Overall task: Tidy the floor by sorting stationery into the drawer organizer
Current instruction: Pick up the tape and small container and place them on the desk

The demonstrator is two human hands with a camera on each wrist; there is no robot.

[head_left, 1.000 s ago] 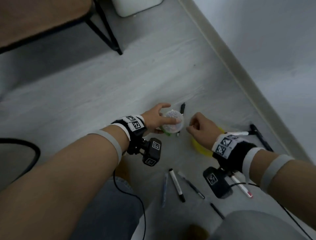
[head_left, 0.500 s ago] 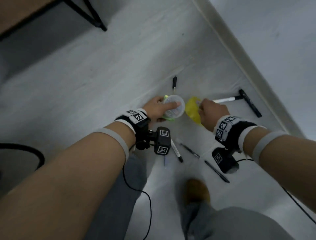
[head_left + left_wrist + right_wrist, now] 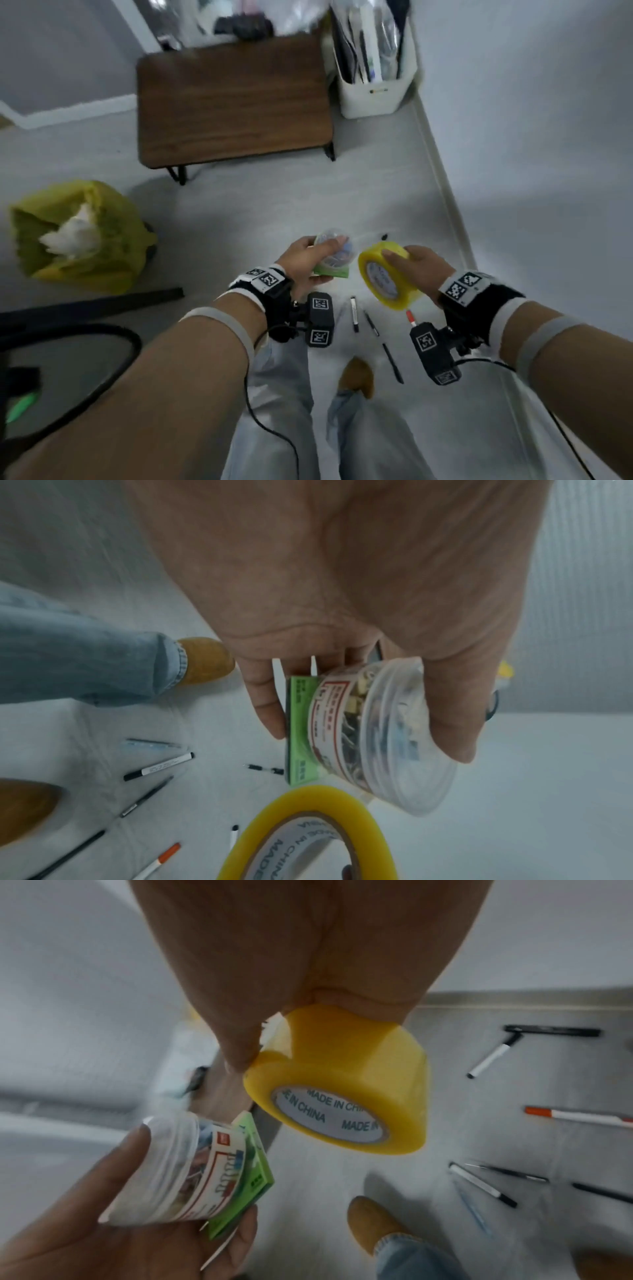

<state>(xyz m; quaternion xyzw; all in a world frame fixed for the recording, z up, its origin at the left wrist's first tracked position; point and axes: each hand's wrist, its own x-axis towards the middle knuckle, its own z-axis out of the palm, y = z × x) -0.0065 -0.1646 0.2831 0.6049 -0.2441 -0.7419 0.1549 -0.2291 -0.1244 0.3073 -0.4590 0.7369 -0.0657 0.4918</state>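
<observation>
Head view: the left hand grasps a clear round tub of clips stacked on a green pad, thumb over the tub's lid and fingers curled under the pad. The right hand grasps a yellow roll of tape, fingers wrapped over its outer band, the core with printed lettering turned toward the camera. Both loads are held up off the floor, tub and roll just beside each other but apart.

On the floor beneath the hands lie several pens: a white marker with black cap, a thin dark pen beside it, another dark pen nearer the person's feet, and a pen with an orange end partly hidden by the right wrist camera. The right wrist view shows a black marker and a white one nearer the wall's skirting.

A yellow bag sits toward the floor's left side; a wooden tabletop stands farther off, with a white bin at its right end. The drawer organizer cannot be made out.
</observation>
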